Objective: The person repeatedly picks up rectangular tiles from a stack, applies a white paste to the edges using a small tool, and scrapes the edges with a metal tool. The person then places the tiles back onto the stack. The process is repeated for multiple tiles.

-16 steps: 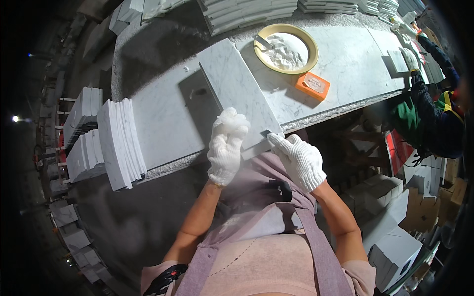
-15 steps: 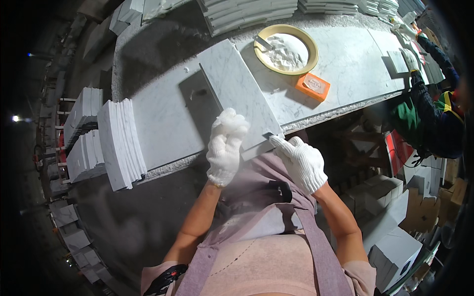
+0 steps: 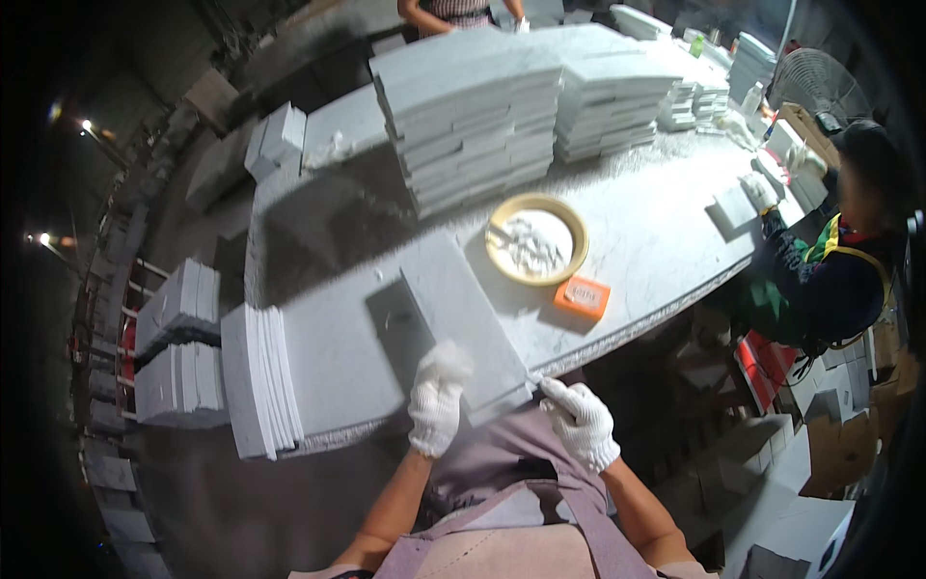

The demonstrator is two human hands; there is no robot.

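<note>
A pale grey-veined marble slab (image 3: 461,314) lies at an angle on the worktable, its near end reaching the table's front edge. My left hand (image 3: 436,410), in a white knit glove, is closed around a whitish wad (image 3: 446,361) over the slab's left side; motion blurs the wad. My gloved right hand (image 3: 581,425) is at the slab's near right corner, fingers curled and forefinger and thumb pinched at the edge. Whatever small thing they may hold cannot be made out. Beyond the slab stands a yellow-rimmed bowl (image 3: 579,232) of white powder or paste with a scraper in it.
An orange box (image 3: 582,299) sits beside the bowl. Stacked slabs (image 3: 473,135) rise at the back, and upright tiles (image 3: 258,381) stand at the table's left end. A co-worker (image 3: 834,251) handles a tile at the right; another person (image 3: 458,13) stands at the far side.
My view has tilted up, so the table sits lower and the far stacks and second person show. Both hands stay at the slab's near end; the wad is now blurred.
</note>
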